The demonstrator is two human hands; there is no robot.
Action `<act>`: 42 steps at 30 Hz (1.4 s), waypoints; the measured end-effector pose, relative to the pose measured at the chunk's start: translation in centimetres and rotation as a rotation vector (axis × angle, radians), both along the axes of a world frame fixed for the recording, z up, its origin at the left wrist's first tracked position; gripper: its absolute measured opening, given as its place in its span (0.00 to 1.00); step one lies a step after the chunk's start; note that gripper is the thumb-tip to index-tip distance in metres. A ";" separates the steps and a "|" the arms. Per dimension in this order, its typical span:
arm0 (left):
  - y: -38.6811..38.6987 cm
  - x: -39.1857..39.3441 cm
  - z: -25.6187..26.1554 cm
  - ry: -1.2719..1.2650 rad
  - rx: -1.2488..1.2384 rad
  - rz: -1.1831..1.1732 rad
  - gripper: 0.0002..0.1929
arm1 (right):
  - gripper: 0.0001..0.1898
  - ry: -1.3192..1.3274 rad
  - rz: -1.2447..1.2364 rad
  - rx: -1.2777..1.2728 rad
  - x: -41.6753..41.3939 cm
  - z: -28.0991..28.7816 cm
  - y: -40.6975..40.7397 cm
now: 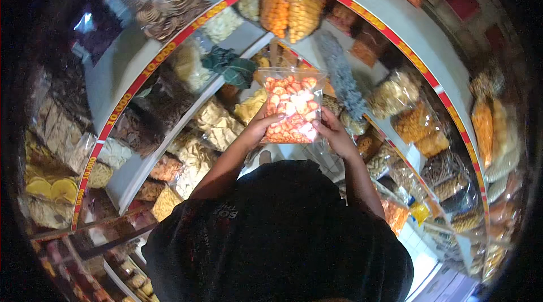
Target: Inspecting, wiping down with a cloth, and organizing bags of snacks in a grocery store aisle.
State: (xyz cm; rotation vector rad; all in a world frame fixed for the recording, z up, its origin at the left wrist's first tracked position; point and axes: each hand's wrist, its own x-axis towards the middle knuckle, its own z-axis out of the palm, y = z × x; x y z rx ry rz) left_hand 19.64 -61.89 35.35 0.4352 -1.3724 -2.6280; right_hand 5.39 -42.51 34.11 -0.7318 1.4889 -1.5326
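A clear zip-top plastic bag of red-edged snack chips [292, 109] is held upright in front of me, lit brightly enough to glare at its middle and lower right. My left hand [258, 126] grips its left edge, the thumb lying across the front. At the opposite edge, my right hand [333, 130] holds the bag with the thumb on its front face. Behind the bag's top left, dark green leaf-like material [231, 68] rests by a shelf edge. A long grey feather duster [341, 75] hangs or leans to the right of the bag.
Tiered shelves with a red and yellow price strip [140, 81] curve around me, filled with bagged snacks. Orange and yellow snack bags [290, 11] stand beyond my hands. Bags of pale crackers [220, 126] lie near my left forearm, and noodle-like snacks [420, 130] sit at the right.
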 end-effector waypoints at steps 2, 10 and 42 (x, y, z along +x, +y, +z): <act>-2.8 1.3 -0.2 -0.043 -0.007 0.074 0.35 | 0.29 0.066 0.040 0.026 -0.3 -1.1 -3.9; -9.4 7.7 -0.8 -0.101 0.011 0.417 0.36 | 0.21 -0.146 -0.130 0.089 1.6 -0.4 -22.2; -9.3 3.5 -3.3 -0.111 -0.833 0.317 0.22 | 0.29 1.439 -0.031 -0.039 5.3 5.6 -19.7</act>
